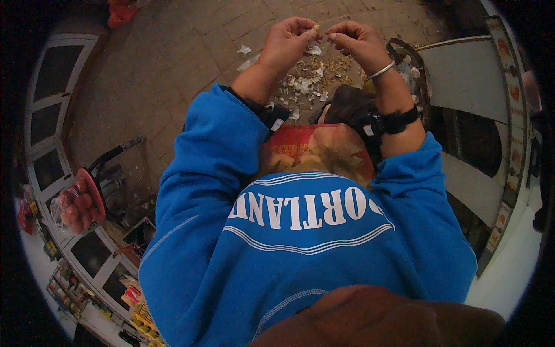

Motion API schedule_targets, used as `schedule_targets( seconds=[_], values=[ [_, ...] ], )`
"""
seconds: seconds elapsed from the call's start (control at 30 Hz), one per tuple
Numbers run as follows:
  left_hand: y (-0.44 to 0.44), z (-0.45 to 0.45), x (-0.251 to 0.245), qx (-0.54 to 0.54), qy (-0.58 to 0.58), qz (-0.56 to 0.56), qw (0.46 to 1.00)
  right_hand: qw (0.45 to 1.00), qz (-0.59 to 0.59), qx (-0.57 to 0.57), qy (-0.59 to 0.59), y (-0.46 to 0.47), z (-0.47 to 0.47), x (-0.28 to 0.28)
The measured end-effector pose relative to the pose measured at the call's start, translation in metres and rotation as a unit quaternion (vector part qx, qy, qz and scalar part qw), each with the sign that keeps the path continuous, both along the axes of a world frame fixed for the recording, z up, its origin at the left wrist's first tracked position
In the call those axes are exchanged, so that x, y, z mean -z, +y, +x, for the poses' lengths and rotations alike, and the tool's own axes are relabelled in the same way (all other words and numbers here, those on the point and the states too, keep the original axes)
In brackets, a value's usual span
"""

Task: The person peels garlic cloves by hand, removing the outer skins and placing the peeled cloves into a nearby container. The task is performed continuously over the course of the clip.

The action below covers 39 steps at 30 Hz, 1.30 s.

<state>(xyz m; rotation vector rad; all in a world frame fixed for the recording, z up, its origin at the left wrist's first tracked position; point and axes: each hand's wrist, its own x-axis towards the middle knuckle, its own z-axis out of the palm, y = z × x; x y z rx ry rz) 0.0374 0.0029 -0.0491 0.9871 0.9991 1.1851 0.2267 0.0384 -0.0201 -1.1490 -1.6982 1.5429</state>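
My left hand is raised over the floor, with thumb and fingertips closed on a small pale piece, apparently a garlic clove. Just to its right, a narrow gap away, is my right hand, its thumb and forefinger pinched together. Whether a scrap of skin sits in that pinch is too small to tell. Beneath both hands, white papery skins, which look like garlic peel, lie scattered on the floor among yellowish bits. A red and tan printed cloth covers my lap.
By my right forearm stands a dark-rimmed container with whitish things in it, partly hidden. A pale cabinet or stall rises at right. At left, a bag of round reddish produce rests on a red round seat, near white-framed panels.
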Motion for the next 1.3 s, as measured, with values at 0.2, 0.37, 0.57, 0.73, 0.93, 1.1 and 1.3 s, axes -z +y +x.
schedule_targets(
  seconds=[0.2,0.37,0.57,0.73,0.93,1.1,1.3],
  values=[
    [0.002,0.005,0.010,-0.018,0.155,0.137,0.978,1.000,0.007,-0.006,0.005,-0.001,0.000,-0.001],
    [-0.001,0.004,0.008,-0.036,0.271,0.192,0.943,0.999,0.021,-0.024,-0.010,0.000,0.003,0.002],
    [-0.004,0.005,0.000,-0.060,0.299,0.224,0.926,0.998,-0.028,-0.047,0.009,0.000,0.004,-0.005],
    [-0.005,0.005,-0.005,-0.062,0.322,0.242,0.913,0.998,-0.033,-0.052,0.010,-0.002,0.005,-0.006],
    [-0.007,0.004,-0.006,-0.059,0.338,0.242,0.908,0.997,-0.059,-0.048,0.027,-0.001,0.003,-0.004],
    [-0.002,0.007,0.004,-0.032,0.220,0.169,0.960,0.997,-0.058,-0.019,0.038,-0.004,0.003,-0.005],
    [-0.006,0.009,-0.004,0.020,0.032,0.033,0.999,0.994,-0.085,-0.002,0.064,-0.004,0.003,-0.007]
  ],
)
